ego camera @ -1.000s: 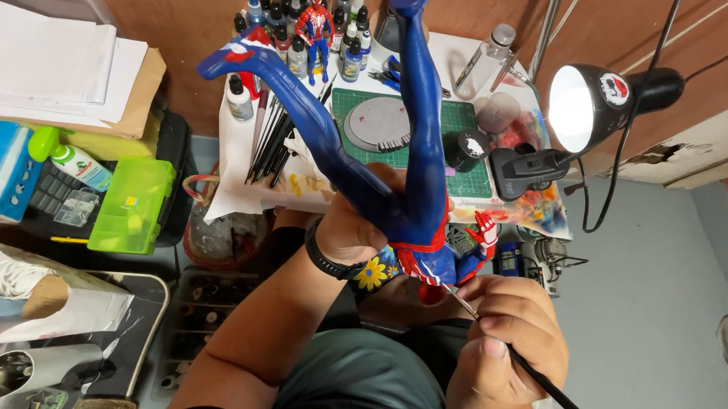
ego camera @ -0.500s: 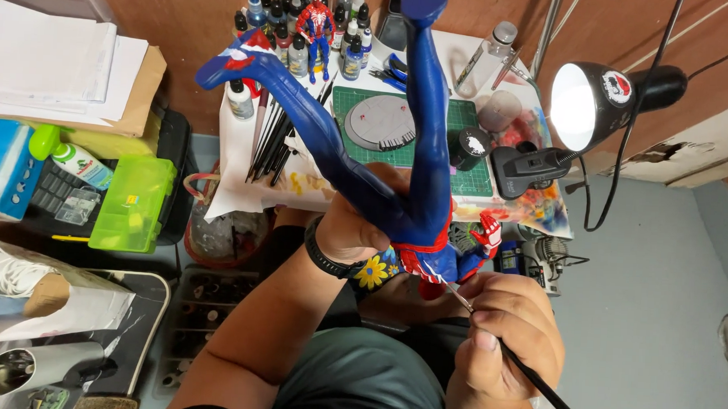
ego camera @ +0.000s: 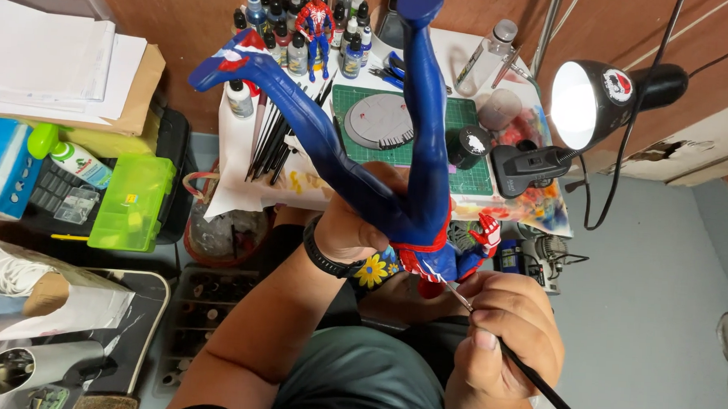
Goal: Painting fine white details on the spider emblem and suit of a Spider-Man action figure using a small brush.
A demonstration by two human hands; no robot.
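Left hand (ego camera: 355,224) is wrapped tight around the hips of a glossy blue-and-red figure (ego camera: 405,190), held upside down over the lap with its smooth legs splayed toward the desk. Right hand (ego camera: 501,337) pinches a thin black-handled brush (ego camera: 528,375), its fine tip touching the figure's red torso. Green cutting mat (ego camera: 464,152) sits beyond, beside a lit black lamp (ego camera: 602,100).

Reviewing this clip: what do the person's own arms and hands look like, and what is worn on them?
Both forearms are bare, with no gloves and no sleeves over them. The left hand has a black band around its wrist, like a watch strap or fitness band. The right hand shows no rings, and its wrist is out of view.
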